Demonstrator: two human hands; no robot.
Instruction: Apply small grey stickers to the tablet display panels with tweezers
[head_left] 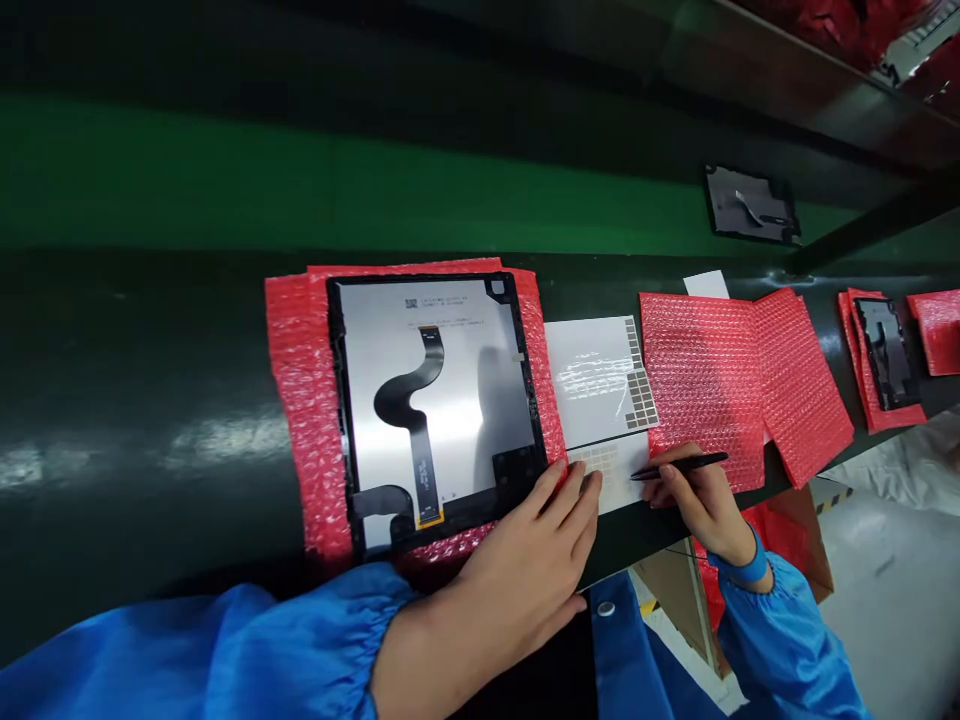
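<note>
- On the dark, glossy counter [150,400], L of centre: flat rectangular display panel w/ silver backing and black frame [465,375], atop sheets of red bubble wrap [300,420]; S-shaped black ribbon cable [396,400] across its back.
- Handling (judged): panel prob. thin, stiff, fairly light, fragile; smooth metal may slip. Best hold: opp. frame edges, both hands, clear of cable, which looks flexible and easily creased.
- L hand [525,560]: grip open, fingers extended and slightly apart, nothing clasped; fingertips at wrap's R edge and on lower white sheet w/ small pale rectangles [624,475], beside panel's near R corner.
- R hand [709,510]: grip closed on slim, black, pen-shaped tool [694,462], pinched btwn thumb and fingers; tip points L, at lower sheet; contact w/ it can't be told.
- Tool (judged): light, rigid, easily turned; hold nr. the tip for control.
- Upper white sheet w/ darker rectangles [592,370]: beyond lower one, btwn panel's wrap and folded red bubble wrap [701,380]; prob. thin, bendable, best taken by a plain edge.
</note>
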